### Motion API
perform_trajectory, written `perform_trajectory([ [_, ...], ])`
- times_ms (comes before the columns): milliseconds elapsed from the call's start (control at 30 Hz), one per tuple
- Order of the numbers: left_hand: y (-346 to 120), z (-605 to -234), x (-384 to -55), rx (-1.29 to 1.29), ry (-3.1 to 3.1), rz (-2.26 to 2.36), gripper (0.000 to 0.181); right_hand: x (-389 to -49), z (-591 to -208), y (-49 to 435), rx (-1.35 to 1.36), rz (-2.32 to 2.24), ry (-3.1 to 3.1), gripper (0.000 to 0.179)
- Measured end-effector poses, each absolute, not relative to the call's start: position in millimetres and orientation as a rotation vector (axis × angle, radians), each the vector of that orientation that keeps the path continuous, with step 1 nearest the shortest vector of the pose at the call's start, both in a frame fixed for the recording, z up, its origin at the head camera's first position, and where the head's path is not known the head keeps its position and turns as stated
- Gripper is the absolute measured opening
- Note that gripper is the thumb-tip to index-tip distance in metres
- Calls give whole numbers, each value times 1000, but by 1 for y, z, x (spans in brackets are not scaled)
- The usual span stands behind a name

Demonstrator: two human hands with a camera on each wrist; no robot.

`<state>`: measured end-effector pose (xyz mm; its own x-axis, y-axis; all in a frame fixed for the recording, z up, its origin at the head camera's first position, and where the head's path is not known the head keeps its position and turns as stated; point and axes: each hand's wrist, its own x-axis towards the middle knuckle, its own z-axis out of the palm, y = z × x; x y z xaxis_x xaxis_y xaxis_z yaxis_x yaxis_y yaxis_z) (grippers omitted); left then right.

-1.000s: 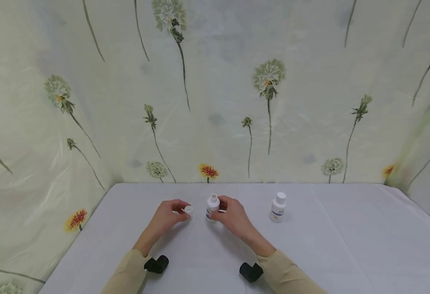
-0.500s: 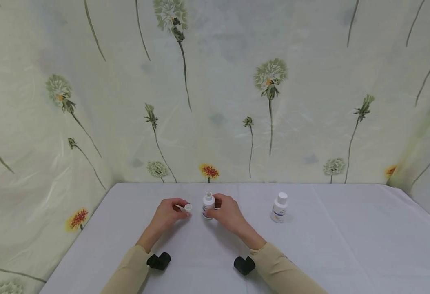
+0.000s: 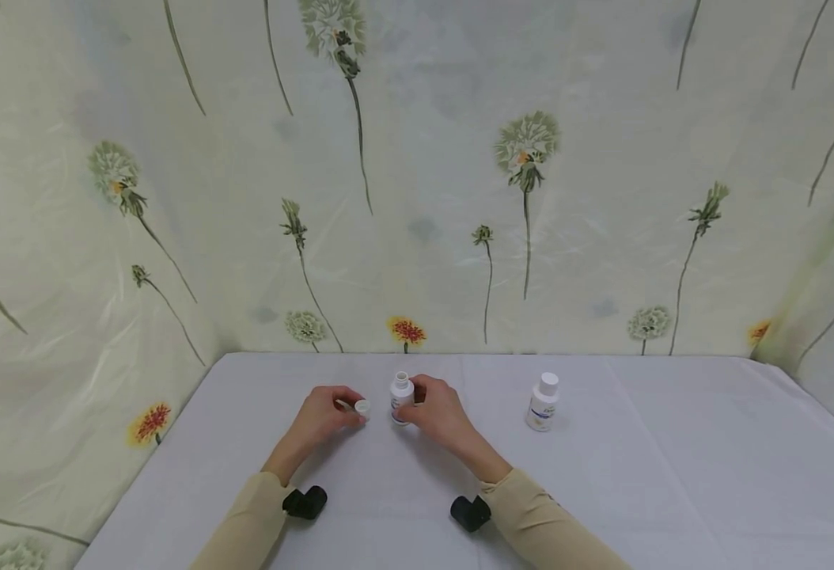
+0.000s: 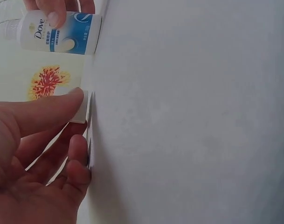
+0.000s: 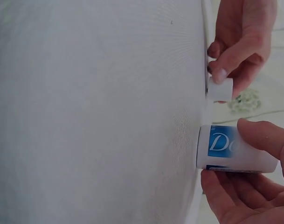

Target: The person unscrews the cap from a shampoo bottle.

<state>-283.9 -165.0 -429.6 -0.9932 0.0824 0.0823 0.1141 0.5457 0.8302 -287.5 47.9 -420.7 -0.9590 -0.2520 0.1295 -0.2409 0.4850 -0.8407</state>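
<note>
My left hand (image 3: 320,416) pinches a small white bottle cap (image 3: 363,408) between thumb and fingers, low at the white tabletop. In the right wrist view the cap (image 5: 221,89) appears to rest on the cloth or just over it. A small white Dove bottle (image 3: 402,394), its neck bare, stands upright a short way right of the cap. My right hand (image 3: 440,413) grips this bottle by its sides. The left wrist view shows the bottle's blue label (image 4: 76,32) partly covered by fingers. Bottle and cap are apart.
A second white bottle (image 3: 543,404), with its cap on, stands upright to the right of my right hand. White cloth covers the table (image 3: 673,475). A flower-print curtain (image 3: 445,198) hangs behind it. Black wrist devices (image 3: 305,503) sit at both cuffs.
The right hand has shifted the uncapped bottle left, closer to the cap. In my left hand, the cap has tipped from showing its hollow underside to standing nearly upright, slightly lower.
</note>
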Motion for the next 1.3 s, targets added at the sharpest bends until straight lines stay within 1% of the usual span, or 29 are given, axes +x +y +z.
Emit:
perform_trajectory([
  [567,-171,-437,-286,-195,-2707,-1519,26,-285,-419,50,-478,-1506,2687,41],
  [867,-173,-426,-277,-125,-2728,-1600,28,-282,-418,51,-473,-1512,2689,44],
  [1300,-181,-423,-267,-74,-2700,-1549,22,-275,-418,62,-425,-1565,2653,48],
])
